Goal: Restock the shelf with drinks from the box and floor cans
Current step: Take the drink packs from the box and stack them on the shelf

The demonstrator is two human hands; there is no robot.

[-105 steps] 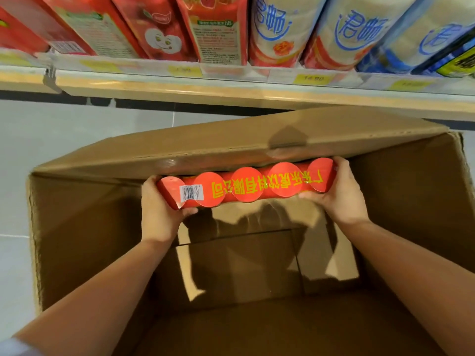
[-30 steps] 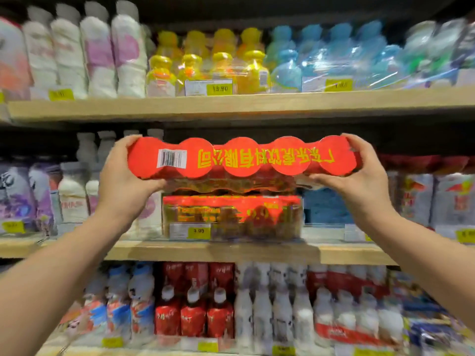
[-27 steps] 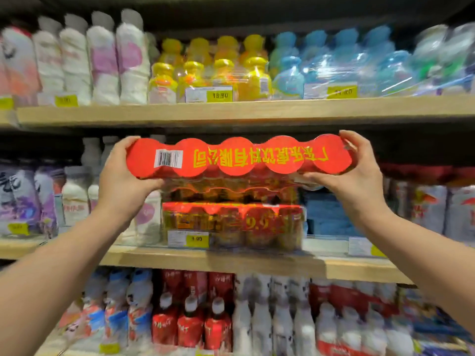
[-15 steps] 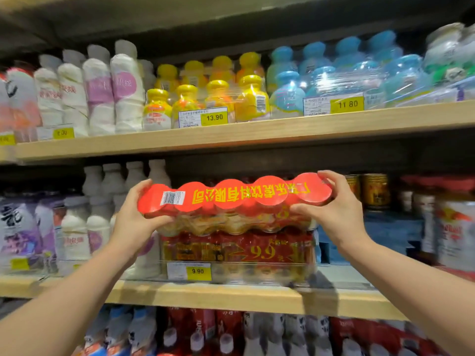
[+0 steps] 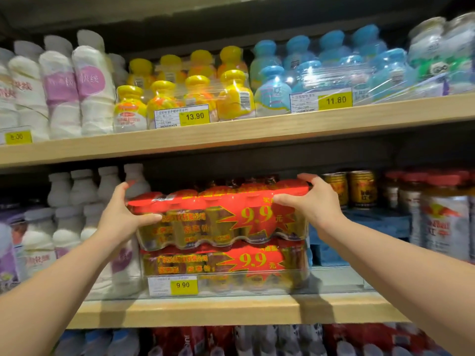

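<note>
Both hands, left (image 5: 120, 222) and right (image 5: 314, 204), grip the ends of the red pack (image 5: 218, 217), seemingly resting on the lower pack (image 5: 221, 265) on the shelf (image 5: 231, 310); push it back level, edges flush, then release.

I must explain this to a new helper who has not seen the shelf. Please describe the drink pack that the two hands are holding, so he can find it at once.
Look at the middle wooden shelf, above the yellow 9.90 price tag. Two red shrink-wrapped packs of small brown bottles are stacked there, between white bottles and gold cans. It is the upper pack, gripped at its ends by the left hand and right hand.
</note>
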